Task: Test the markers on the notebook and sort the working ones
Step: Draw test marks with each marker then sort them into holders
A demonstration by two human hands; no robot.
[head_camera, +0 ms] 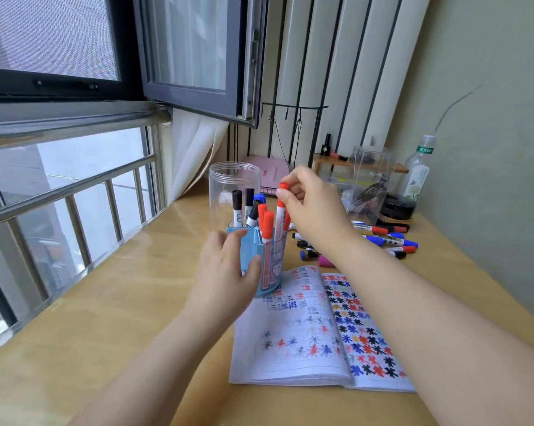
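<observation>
Nearest the camera, on the wooden desk (112,327), an open notebook (308,339) lies flat, its right page crowded with red, blue, black and yellow star-shaped test marks and its left page carrying fainter ones; the right forearm crosses over its right edge and hides that corner. Just beyond the notebook's top left corner stands a blue pen holder (268,269), and the left hand (228,269) grips it from the near side, fingers curled round its wall, so most of its front is hidden. Red-capped markers stand upright in its clear compartment. Above it, the right hand (311,207) pinches the red cap end of a red marker (280,216) between thumb and fingertips, the barrel pointing down into the holder; whether its tip touches the bottom cannot be made out. Behind the holder a tall clear jar (233,192) holds black and blue markers. Right of the hand, a loose pile of markers (385,241) lies on the desk, partly covered by the wrist. Bare desk stretches left to the window railing (75,192). Farther back stand a pink box (271,173), a clear plastic case (371,179) and a bottle (417,170) against the wall.
</observation>
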